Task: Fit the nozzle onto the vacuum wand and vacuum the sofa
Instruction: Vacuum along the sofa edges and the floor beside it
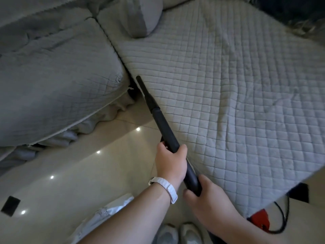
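Both hands are wrapped round the long black plastic vacuum wand (pixel 165 129). The left hand (pixel 171 161), the one with the white watch strap (pixel 168 191), grips it midway, and the right hand (pixel 209 196) grips the lower end. The slim black crevice nozzle (pixel 146 92) sits on the far end, well ahead of both hands, its tip at the gap between two seats of the grey quilted sofa (pixel 228 85).

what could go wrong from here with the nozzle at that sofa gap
1. The nozzle points into the gap between the sofa sections, right beside the loose ruffled skirt; suction may grab that fabric.
2. Pushing hard could loosen the nozzle from the wand, which the left hand and right hand grip.
3. The black cable lies on the floor near the shoes; a sidestep could snag it.
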`<state>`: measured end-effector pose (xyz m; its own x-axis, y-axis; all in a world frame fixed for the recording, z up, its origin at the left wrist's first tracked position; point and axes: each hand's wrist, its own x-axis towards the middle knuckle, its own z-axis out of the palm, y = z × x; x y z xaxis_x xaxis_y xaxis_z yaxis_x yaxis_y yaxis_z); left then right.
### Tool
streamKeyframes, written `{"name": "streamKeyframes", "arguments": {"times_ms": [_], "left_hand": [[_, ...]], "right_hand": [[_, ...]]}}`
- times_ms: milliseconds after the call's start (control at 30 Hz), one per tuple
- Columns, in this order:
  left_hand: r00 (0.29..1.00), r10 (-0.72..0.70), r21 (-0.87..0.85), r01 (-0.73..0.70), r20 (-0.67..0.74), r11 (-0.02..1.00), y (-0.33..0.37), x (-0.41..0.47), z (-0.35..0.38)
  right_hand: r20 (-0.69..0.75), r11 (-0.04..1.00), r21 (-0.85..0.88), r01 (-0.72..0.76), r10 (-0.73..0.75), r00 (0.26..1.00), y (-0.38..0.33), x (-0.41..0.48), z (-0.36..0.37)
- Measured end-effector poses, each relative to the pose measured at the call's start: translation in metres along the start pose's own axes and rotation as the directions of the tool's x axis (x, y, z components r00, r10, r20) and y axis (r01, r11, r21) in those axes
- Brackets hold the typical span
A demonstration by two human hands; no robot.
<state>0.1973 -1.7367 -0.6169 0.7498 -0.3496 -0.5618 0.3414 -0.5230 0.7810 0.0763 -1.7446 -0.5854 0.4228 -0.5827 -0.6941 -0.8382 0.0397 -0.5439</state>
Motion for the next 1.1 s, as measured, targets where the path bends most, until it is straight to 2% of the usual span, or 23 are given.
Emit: {"name": "streamKeyframes", "arguments": {"times_ms": [267,500,733,933,1100], "left_hand": [[0.978,-0.032,0.078,0.016,0.208,0.997,0.011,-0.058,0.056],[0.93,-0.035,0.199,-0.041,0.367,0.979,0.004,-0.112,0.103],[0.838,-0.012,0.289,-0.174,0.545,0.942,0.001,-0.182,0.139],[0.747,-0.069,0.346,-0.222,0.661,0.911,-0.019,-0.247,0.164],[0.68,-0.103,0.375,-0.267,0.726,0.887,-0.047,-0.299,0.186]], "right_hand": [[-0.083,0.983,0.131,-0.125,0.137,0.987,0.044,-0.043,-0.04],[-0.18,0.922,0.345,-0.177,0.25,0.951,0.088,-0.09,-0.061],[-0.235,0.821,0.519,-0.236,0.402,0.885,0.131,-0.144,-0.072],[-0.249,0.709,0.673,-0.213,0.488,0.837,0.175,-0.192,-0.07],[-0.24,0.653,0.725,-0.218,0.536,0.809,0.221,-0.227,-0.069]]}}
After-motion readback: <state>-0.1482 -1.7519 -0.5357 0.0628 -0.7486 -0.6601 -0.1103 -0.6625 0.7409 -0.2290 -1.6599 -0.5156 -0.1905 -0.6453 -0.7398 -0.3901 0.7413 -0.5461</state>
